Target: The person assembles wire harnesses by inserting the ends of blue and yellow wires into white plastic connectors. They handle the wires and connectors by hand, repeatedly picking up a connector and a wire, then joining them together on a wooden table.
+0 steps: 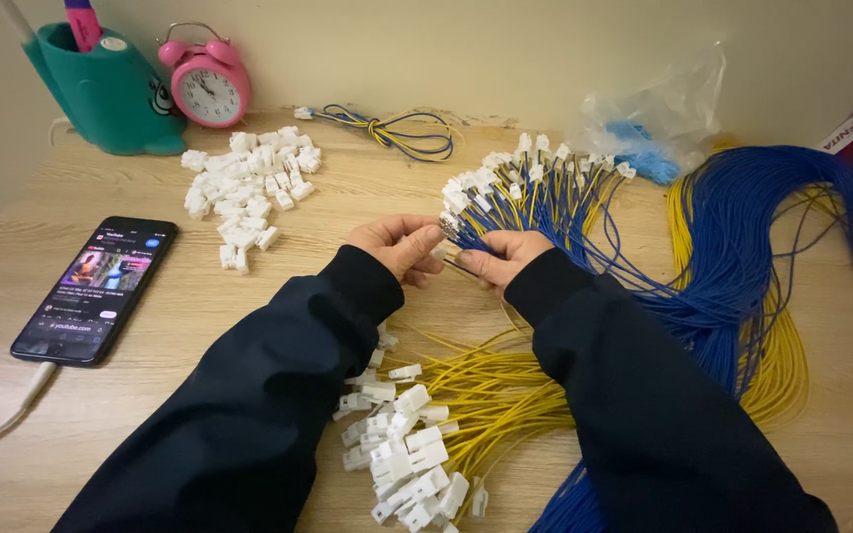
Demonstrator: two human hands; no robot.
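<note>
At desk centre: left hand (399, 244) and right hand (502, 259) both pinched on fanned blue-and-yellow wire bundle (535, 202), connector ends spread for access; loose white connectors (247, 190) piled within reach.

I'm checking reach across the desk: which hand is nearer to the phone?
Left. The left hand is right of the phone, across a stretch of bare wood. The right hand is farther right still, beyond the left hand, by the blue wires.
</note>
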